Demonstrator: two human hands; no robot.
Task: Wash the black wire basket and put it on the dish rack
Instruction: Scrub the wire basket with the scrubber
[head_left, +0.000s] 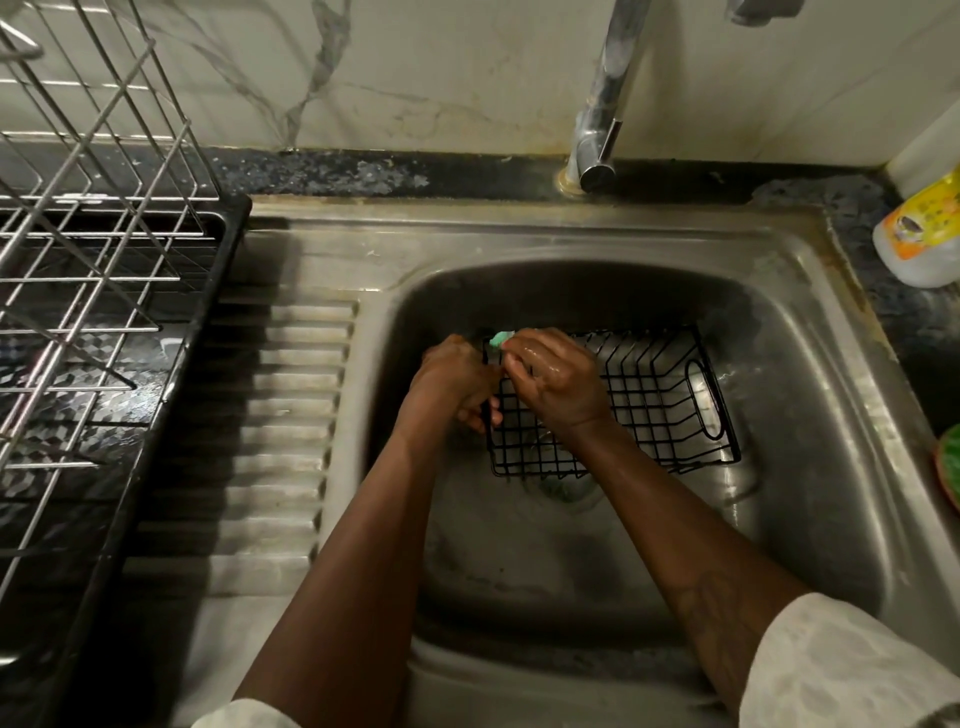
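Observation:
The black wire basket (654, 405) lies in the steel sink (810, 415), over the drain. My left hand (457, 379) grips the basket's left end wall, fingers curled round the wires. My right hand (556, 379), wet, holds a green sponge (500, 340) against the top of that same left wall, just beside my left hand. Most of the sponge is hidden by my fingers. The dish rack (98, 291), silver wire on a black tray, stands on the counter to the left.
The tap (597, 130) rises behind the sink; I see no water running. A ribbed steel drainboard (280, 415) lies between sink and rack. A dish soap bottle (924, 234) stands at the right, and a green thing (950, 462) sits at the right edge.

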